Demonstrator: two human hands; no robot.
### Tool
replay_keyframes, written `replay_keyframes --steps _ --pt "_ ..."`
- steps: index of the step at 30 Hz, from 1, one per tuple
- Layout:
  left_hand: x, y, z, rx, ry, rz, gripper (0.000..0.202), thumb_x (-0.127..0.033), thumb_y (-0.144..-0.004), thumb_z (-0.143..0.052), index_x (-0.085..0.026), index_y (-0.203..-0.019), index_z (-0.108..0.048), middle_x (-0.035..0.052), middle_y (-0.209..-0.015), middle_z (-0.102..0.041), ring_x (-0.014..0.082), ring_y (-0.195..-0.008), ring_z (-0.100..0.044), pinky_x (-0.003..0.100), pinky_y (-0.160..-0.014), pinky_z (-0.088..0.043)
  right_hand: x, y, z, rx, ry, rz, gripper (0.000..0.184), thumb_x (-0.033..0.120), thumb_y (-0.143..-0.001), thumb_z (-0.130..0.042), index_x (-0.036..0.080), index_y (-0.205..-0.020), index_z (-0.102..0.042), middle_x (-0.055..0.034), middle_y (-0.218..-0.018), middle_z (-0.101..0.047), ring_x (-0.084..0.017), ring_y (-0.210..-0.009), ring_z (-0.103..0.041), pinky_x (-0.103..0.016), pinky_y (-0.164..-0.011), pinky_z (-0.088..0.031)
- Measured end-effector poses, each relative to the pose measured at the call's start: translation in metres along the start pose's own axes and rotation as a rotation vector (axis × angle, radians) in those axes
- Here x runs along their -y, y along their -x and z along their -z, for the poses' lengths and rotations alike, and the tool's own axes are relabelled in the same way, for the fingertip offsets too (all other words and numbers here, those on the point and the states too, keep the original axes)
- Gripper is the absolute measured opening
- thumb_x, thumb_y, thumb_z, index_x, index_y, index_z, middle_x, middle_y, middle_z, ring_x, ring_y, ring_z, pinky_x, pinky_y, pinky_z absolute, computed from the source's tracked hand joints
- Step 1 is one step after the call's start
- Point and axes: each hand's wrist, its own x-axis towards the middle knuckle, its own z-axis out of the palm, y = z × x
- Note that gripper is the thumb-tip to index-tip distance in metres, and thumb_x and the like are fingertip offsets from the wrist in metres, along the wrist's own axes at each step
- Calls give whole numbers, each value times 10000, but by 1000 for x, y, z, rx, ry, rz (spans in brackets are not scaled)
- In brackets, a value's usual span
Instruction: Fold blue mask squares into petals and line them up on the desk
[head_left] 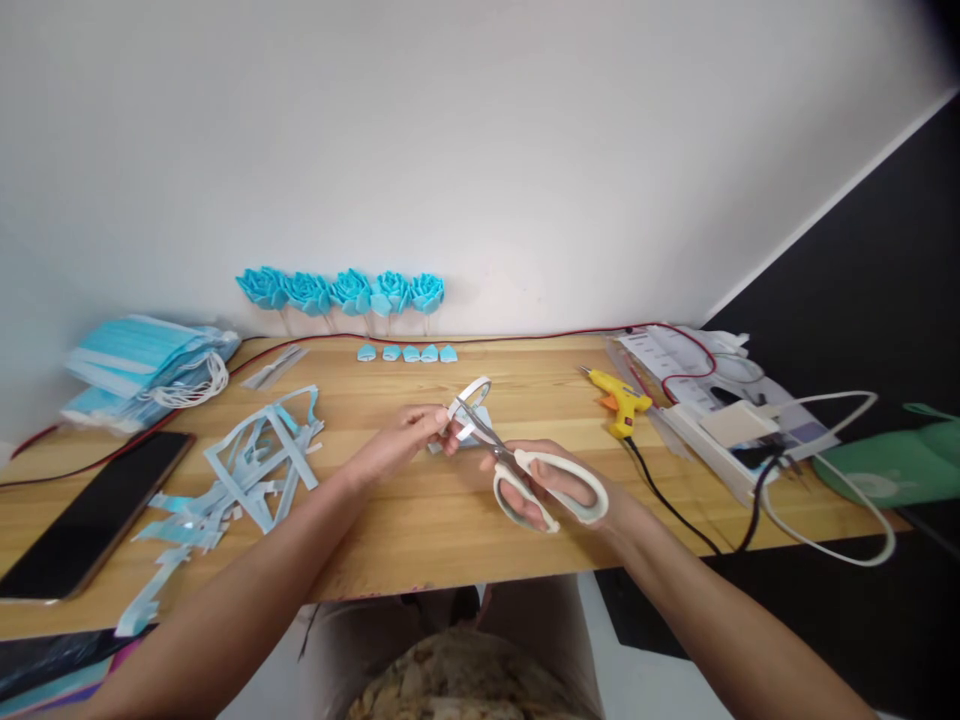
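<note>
My left hand (409, 436) pinches a thin white strip (481, 387) that curls up in a loop above the fingertips. My right hand (541, 448) grips scissors with off-white handles (598, 506), its fingers in the lower loop. The blades point away to the left and reach the strip at my left fingertips; whether they bite into it I cannot tell. Behind the blades shows a small pale blue piece (480, 414), partly hidden. To the left lies a tangled heap of pale blue and white cut strips (255, 465).
Several blue rosettes on sticks (351, 291) lean on the wall above a row of small folded blue pieces (411, 354). Left are face masks (135, 350) and a phone (97, 515). Right are a yellow glue gun (621, 398), a power strip (712, 450), cables and a green pouch (892, 460).
</note>
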Motion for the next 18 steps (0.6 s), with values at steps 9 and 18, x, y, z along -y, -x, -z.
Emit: replay_keyframes --steps 9,18 --pt "-2 0 1 4 -55 -2 423 -544 -833 -555 -134 -775 -640 62 -740 -597 171 -738 -532 293 -729 -381 -6 1 -4 -90 -158 -73 571 604 -827 -574 119 -1120 -641 52 -504 -479 -43 -332 -343 -158 -311 -285" --pt "-13 3 -2 -87 -123 -53 374 -452 -827 -597 -147 -612 -573 30 -660 -524 152 -689 -465 276 -679 -352 -2 7 -6 -174 -296 -74 527 586 -776 -649 134 -1048 -657 61 -516 -459 -25 -332 -265 -144 -281 -255"
